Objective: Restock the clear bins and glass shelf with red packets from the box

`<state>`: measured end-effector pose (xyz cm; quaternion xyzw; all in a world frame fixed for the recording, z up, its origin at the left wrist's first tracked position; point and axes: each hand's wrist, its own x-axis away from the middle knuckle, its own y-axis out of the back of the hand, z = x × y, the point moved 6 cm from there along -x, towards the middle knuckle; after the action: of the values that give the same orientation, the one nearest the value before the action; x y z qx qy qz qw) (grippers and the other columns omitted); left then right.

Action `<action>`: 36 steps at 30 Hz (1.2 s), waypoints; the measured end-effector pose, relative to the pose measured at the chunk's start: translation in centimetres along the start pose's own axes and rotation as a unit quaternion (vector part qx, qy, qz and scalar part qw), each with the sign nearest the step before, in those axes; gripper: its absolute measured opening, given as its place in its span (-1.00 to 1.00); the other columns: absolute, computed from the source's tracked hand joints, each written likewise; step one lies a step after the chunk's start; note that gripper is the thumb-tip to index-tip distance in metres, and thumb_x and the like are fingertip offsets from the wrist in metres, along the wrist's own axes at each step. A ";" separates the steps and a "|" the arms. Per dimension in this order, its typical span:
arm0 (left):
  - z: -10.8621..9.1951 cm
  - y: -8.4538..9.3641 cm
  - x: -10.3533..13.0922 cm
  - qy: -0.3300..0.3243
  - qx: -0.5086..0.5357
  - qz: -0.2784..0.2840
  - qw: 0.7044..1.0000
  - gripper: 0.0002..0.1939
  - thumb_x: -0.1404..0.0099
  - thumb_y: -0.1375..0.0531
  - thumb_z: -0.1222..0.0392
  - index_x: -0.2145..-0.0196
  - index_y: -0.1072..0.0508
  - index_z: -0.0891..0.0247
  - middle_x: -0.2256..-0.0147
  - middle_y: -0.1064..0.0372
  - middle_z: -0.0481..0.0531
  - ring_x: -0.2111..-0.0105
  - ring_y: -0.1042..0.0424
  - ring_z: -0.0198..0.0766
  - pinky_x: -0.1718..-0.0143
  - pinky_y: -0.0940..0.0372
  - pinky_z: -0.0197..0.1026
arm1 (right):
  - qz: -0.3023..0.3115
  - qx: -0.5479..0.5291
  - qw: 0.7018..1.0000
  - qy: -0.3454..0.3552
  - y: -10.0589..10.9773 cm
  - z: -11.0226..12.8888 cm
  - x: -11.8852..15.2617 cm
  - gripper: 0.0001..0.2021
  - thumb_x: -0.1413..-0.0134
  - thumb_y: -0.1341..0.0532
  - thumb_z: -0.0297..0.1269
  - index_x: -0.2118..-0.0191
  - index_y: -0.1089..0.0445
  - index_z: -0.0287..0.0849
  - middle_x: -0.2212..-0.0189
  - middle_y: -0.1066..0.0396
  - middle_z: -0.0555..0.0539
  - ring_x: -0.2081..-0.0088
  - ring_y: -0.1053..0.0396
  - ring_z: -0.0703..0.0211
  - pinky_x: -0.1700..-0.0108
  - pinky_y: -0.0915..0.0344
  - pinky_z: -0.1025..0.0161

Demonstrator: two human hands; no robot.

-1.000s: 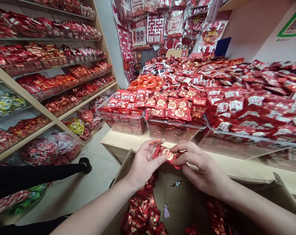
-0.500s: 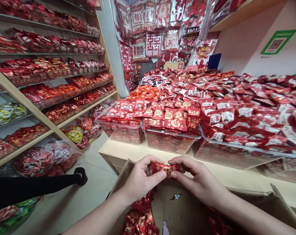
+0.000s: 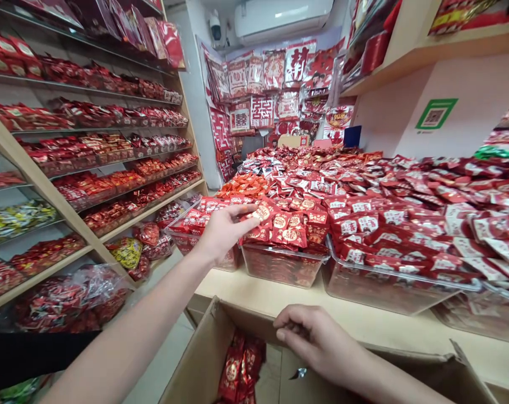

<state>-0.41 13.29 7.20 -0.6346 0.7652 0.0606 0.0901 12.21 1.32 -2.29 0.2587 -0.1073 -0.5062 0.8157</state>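
Stretched forward, my left hand (image 3: 227, 230) pinches a red wrapped candy (image 3: 264, 212) with a round gold print, at the top of a heaped clear plastic bin (image 3: 286, 268). Similar red and gold wrapped candies lie piled under and beside it. My right hand (image 3: 311, 339) hangs over the front of an open cardboard box (image 3: 193, 356), its fingers curled in with nothing visible in them. Inside the box, to the left of that hand, lie more red wrapped candies (image 3: 240, 367) and a small silvery scrap (image 3: 299, 373).
More clear bins of wrapped candy stand on the pale counter (image 3: 254, 294), including a wide right-hand bin (image 3: 389, 289). Candy-filled shelves (image 3: 98, 160) line the left wall. Bagged candy (image 3: 69, 297) sits low on the left, near a dark-clothed leg or sleeve (image 3: 31, 356).
Both hands held the wrapped candy over the box; my left hand has carried it forward to the bin's heap. My right hand has let go and dropped lower. The view has tilted up.
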 end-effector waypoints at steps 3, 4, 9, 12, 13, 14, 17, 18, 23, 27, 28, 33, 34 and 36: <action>-0.2 -1.5 -3.7 -0.027 -0.089 0.007 0.996 -0.64 0.16 -0.33 0.18 0.35 -0.45 0.34 0.44 -0.42 0.00 0.50 -0.34 -0.40 0.39 -0.27 -0.29 | 0.011 0.036 0.999 0.016 -0.5 -0.1 0.1 -0.86 0.04 -0.07 -0.41 0.38 -0.37 -0.20 0.54 -0.36 0.02 0.53 -0.24 0.34 0.49 -0.12 0.44; 0.0 -2.0 -4.8 -0.026 -0.116 0.007 0.993 -0.66 0.17 -0.33 0.16 0.38 -0.46 0.34 0.46 -0.41 0.00 0.50 -0.33 -0.40 0.40 -0.26 -0.30 | 0.015 0.047 0.999 0.021 -0.6 -0.1 0.1 -0.86 0.04 -0.07 -0.42 0.39 -0.37 -0.19 0.54 -0.37 0.02 0.52 -0.24 0.34 0.48 -0.12 0.44; 1.7 -4.3 -7.6 0.020 -0.157 0.024 0.987 -0.79 0.16 -0.32 0.21 0.50 -0.47 0.34 0.53 -0.41 0.00 0.54 -0.35 -0.37 0.44 -0.27 -0.27 | 0.029 0.077 0.996 0.040 -0.5 0.3 0.1 -0.83 0.06 -0.06 -0.43 0.39 -0.39 -0.16 0.48 -0.40 0.01 0.47 -0.28 0.33 0.42 -0.15 0.46; 2.4 -5.3 -7.9 0.054 -0.159 0.032 0.985 -0.86 0.12 -0.30 0.26 0.54 -0.43 0.35 0.57 -0.38 -0.02 0.58 -0.36 -0.36 0.48 -0.30 -0.26 | 0.035 0.081 0.995 0.043 -0.2 0.5 0.1 -0.84 0.06 -0.07 -0.42 0.38 -0.40 -0.16 0.46 -0.41 0.00 0.45 -0.29 0.33 0.41 -0.15 0.46; 2.6 -5.6 -7.8 0.064 -0.161 0.034 0.984 -0.87 0.11 -0.29 0.28 0.56 -0.41 0.35 0.58 -0.37 -0.03 0.58 -0.37 -0.36 0.48 -0.31 -0.26 | 0.036 0.083 0.995 0.044 -0.1 0.6 0.1 -0.84 0.06 -0.08 -0.41 0.38 -0.40 -0.17 0.46 -0.41 0.00 0.45 -0.29 0.32 0.41 -0.15 0.46; 2.8 -5.9 -7.7 0.073 -0.165 0.038 0.983 -0.87 0.10 -0.29 0.29 0.58 -0.38 0.35 0.59 -0.36 -0.05 0.58 -0.38 -0.36 0.48 -0.31 -0.26 | 0.038 0.084 0.995 0.044 -0.1 0.6 0.1 -0.84 0.06 -0.08 -0.41 0.38 -0.41 -0.17 0.46 -0.42 0.00 0.46 -0.29 0.32 0.42 -0.15 0.46; 3.0 -6.4 -7.6 0.092 -0.190 0.055 0.976 -0.83 0.11 -0.29 0.30 0.63 -0.33 0.34 0.62 -0.33 -0.08 0.60 -0.38 -0.37 0.49 -0.32 -0.28 | 0.044 0.084 0.995 0.044 0.0 0.6 0.2 -0.83 0.06 -0.07 -0.42 0.37 -0.41 -0.17 0.46 -0.42 -0.01 0.46 -0.29 0.32 0.42 -0.15 0.46; 2.9 -6.4 -7.5 0.094 -0.205 0.060 0.972 -0.82 0.12 -0.30 0.29 0.64 -0.32 0.34 0.63 -0.32 -0.09 0.62 -0.37 -0.38 0.51 -0.31 -0.28 | 0.047 0.084 0.994 0.043 0.1 0.6 0.2 -0.82 0.06 -0.07 -0.42 0.37 -0.41 -0.17 0.45 -0.42 -0.01 0.46 -0.29 0.32 0.41 -0.15 0.46; 2.3 -6.2 -7.1 0.092 -0.297 0.085 0.946 -0.80 0.08 -0.29 0.26 0.67 -0.33 0.36 0.70 -0.26 -0.11 0.65 -0.30 -0.38 0.56 -0.26 -0.29 | 0.063 0.093 0.993 0.037 0.1 0.5 0.3 -0.83 0.07 -0.09 -0.40 0.37 -0.41 -0.17 0.44 -0.42 -0.02 0.44 -0.30 0.31 0.40 -0.16 0.45; 0.9 -6.9 -6.2 0.070 -0.315 0.115 0.940 -0.80 -0.19 -0.08 0.15 0.34 -0.37 0.35 0.36 -0.35 -0.01 0.40 -0.35 -0.33 0.38 -0.30 -0.23 | 0.074 0.101 0.991 0.038 0.1 0.7 0.3 -0.83 0.07 -0.09 -0.40 0.35 -0.41 -0.17 0.43 -0.42 -0.02 0.43 -0.30 0.31 0.39 -0.17 0.45; 0.5 -7.2 -5.9 0.063 -0.314 0.124 0.939 -0.77 -0.22 -0.04 0.14 0.26 -0.35 0.34 0.28 -0.33 0.00 0.34 -0.35 -0.29 0.34 -0.31 -0.20 | 0.075 0.102 0.991 0.038 0.1 0.7 0.3 -0.83 0.07 -0.09 -0.40 0.35 -0.41 -0.17 0.43 -0.42 -0.02 0.44 -0.30 0.31 0.40 -0.16 0.45; -1.5 -7.3 -1.5 0.036 -0.308 0.196 0.930 -0.79 -0.16 -0.11 0.15 0.29 -0.38 0.33 0.32 -0.36 0.01 0.37 -0.35 -0.32 0.37 -0.28 -0.23 | 0.074 0.120 0.989 0.044 0.4 0.8 0.4 -0.81 0.08 -0.06 -0.42 0.37 -0.42 -0.18 0.46 -0.42 -0.03 0.46 -0.30 0.31 0.42 -0.16 0.45; -1.2 -7.1 0.2 0.033 -0.311 0.223 0.924 -0.84 -0.10 -0.16 0.18 0.37 -0.42 0.32 0.40 -0.38 -0.02 0.43 -0.35 -0.34 0.42 -0.26 -0.29 | 0.084 0.133 0.986 0.045 0.4 0.8 0.5 -0.80 0.10 -0.06 -0.43 0.39 -0.42 -0.18 0.48 -0.43 -0.02 0.47 -0.30 0.31 0.43 -0.15 0.44; 0.9 -6.8 4.3 0.038 -0.325 0.307 0.894 -0.97 0.07 -0.25 0.27 0.58 -0.45 0.26 0.60 -0.36 -0.10 0.56 -0.32 -0.37 0.55 -0.17 -0.36 | 0.122 0.171 0.977 0.040 0.4 0.7 0.9 -0.78 0.16 -0.05 -0.46 0.42 -0.43 -0.17 0.51 -0.44 -0.01 0.51 -0.30 0.30 0.50 -0.12 0.43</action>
<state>5.55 8.09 5.52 -0.3636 0.8625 0.3062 -0.1737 12.60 0.45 -1.62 0.3991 -0.1905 -0.3663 0.8187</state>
